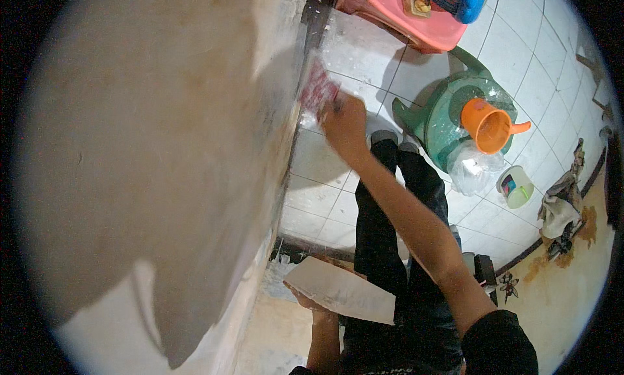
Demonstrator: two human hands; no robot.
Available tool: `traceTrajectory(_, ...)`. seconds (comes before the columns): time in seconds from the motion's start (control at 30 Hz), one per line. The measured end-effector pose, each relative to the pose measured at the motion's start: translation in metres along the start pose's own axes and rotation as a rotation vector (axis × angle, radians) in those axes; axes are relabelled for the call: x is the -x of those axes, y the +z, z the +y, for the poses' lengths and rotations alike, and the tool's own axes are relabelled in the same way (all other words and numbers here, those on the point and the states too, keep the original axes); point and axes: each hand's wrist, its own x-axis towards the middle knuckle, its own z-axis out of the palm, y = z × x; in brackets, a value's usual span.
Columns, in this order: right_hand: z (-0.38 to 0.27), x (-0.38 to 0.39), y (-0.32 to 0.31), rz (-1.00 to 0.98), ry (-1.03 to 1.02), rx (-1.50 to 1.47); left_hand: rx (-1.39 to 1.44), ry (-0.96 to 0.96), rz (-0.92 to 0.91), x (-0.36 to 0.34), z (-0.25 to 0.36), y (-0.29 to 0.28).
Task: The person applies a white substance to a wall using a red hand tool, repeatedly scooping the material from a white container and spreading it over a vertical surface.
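My right hand [344, 118] is closed round a blurred red, whitish-smeared flat tool [317, 85] against the lower edge of the plastered wall [169, 147] on my left, by a dark strip along the tiled floor [312, 199]. Lower in the view, my left hand [305, 297] grips a flat pale board [348, 290] with a brownish edge, held level in front of my dark-trousered legs. The fingers of that hand are partly hidden under the board.
A pink plastic stool [429, 33] holds a blue container [471, 4] and small items. A green plastic stool [442, 95] bears an orange jug [487, 131]. Nearby are a plastic bag [474, 170], a small pale tub [520, 189] and crumpled cloths [559, 215] by the right wall.
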Motion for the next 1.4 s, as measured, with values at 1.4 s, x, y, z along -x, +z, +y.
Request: traceTrajectory(1.4,0.072,0.026,0.033,0.102,-0.049,0.016,1.396,-0.470,-0.507,-0.038,0.058,0.027)
